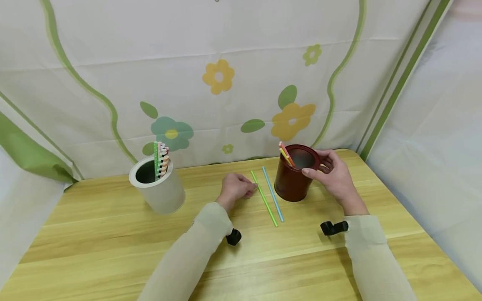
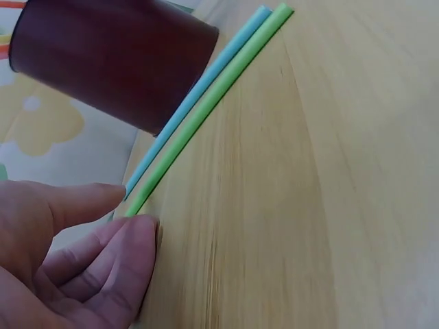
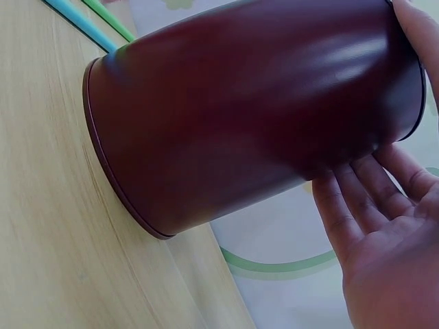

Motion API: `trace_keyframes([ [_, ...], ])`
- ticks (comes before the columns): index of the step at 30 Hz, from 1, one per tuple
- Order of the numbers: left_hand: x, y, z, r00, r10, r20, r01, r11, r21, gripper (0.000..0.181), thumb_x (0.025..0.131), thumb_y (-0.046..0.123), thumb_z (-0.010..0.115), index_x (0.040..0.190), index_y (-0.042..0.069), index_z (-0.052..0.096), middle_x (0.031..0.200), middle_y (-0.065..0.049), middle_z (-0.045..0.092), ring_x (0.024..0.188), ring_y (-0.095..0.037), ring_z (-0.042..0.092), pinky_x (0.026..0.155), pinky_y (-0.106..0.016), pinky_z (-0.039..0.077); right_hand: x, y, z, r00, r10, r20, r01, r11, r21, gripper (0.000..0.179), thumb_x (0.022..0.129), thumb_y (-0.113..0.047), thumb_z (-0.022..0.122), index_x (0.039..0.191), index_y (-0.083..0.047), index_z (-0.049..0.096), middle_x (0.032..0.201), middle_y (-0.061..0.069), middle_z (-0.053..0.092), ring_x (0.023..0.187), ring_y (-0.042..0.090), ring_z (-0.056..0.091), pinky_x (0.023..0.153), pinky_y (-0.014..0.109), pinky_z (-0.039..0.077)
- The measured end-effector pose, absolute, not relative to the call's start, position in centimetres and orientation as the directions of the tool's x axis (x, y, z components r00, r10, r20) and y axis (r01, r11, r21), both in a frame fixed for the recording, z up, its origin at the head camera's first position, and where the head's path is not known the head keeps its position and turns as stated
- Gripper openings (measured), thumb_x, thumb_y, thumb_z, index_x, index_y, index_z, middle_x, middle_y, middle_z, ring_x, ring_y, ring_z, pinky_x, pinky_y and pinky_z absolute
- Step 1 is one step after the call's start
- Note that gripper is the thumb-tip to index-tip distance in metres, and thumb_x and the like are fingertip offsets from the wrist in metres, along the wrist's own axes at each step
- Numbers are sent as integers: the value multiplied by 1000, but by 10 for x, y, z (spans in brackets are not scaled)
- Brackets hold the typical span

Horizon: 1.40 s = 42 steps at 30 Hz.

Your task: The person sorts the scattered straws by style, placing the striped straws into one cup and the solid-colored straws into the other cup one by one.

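Note:
Two paper straws lie side by side on the table, one green (image 1: 266, 202) and one blue (image 1: 273, 196). My left hand (image 1: 235, 188) is at the green straw near its far end. In the left wrist view its thumb and bent fingers stand apart on either side of that straw, which lies flat. My right hand (image 1: 333, 175) grips a dark red canister (image 1: 293, 182) by its upper right side, thumb at the rim and fingers against the wall. The canister stands upright, with several pink, yellow and orange straws (image 1: 286, 154) leaning inside it.
To the left stands a whitish canister (image 1: 160, 198) holding several patterned straws (image 1: 161, 161). A flowered curtain (image 1: 233, 104) hangs behind the wooden table (image 1: 94, 246). More pale cloth (image 1: 433, 125) hangs along the right side.

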<state>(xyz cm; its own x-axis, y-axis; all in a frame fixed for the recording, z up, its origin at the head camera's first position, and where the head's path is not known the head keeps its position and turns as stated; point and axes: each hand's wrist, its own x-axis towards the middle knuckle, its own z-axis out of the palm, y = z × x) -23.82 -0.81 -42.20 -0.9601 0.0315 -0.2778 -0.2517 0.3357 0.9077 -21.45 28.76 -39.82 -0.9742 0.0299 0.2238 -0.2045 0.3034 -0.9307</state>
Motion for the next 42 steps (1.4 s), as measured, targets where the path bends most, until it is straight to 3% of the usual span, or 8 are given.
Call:
trace_keyframes([
  [3,-241,-2,-422,-967,-15,-255,-236,438,867,19,91,17,88,84,1,80,74,-10,77,60,-14,68,61,-24,61,-215,287,-399,-973,32,227,-207,303,-930,61,94,-13,84,144,-2,52,134,-12,57,124,2,58,100,5,51],
  [10,-247,8,-423,-956,-95,-277,-279,589,759,39,88,31,91,61,10,72,49,0,59,49,-14,54,62,-28,49,-216,286,-400,-972,24,235,-219,285,-933,59,94,-11,84,143,-3,53,134,-13,58,124,2,59,100,6,52],
  [20,-273,7,-454,-948,-79,-309,-290,620,730,43,85,23,91,55,15,61,52,-1,62,46,-16,54,46,-29,47,-217,283,-399,-970,20,241,-225,289,-931,59,94,-10,84,144,-3,53,134,-13,58,123,2,59,100,6,52],
  [28,-271,8,-456,-947,-76,-311,-297,575,763,54,86,22,88,52,20,45,47,3,44,41,-14,43,40,-27,37,-215,286,-400,-970,27,243,-225,290,-930,58,94,-10,84,143,-5,54,133,-13,58,124,2,58,99,5,51],
  [35,-260,7,-445,-951,-89,-297,-293,567,770,47,87,21,86,55,18,51,49,2,50,44,-14,45,42,-26,38,-215,286,-403,-969,34,244,-226,270,-936,54,94,-7,83,141,-8,56,133,-15,60,123,2,58,99,5,51],
  [39,-257,5,-445,-955,-91,-284,-285,553,783,51,87,21,85,52,19,47,47,3,46,43,-13,42,43,-26,38,-215,286,-403,-970,38,240,-222,269,-937,54,94,-7,83,141,-9,56,132,-16,61,123,2,58,98,5,51],
  [42,-245,3,-433,-960,-95,-263,-274,502,820,46,89,19,83,54,17,53,49,1,53,46,-13,48,47,-25,41,-216,286,-403,-970,39,240,-220,276,-936,53,94,-8,83,140,-9,57,132,-16,61,123,1,58,98,5,51],
])
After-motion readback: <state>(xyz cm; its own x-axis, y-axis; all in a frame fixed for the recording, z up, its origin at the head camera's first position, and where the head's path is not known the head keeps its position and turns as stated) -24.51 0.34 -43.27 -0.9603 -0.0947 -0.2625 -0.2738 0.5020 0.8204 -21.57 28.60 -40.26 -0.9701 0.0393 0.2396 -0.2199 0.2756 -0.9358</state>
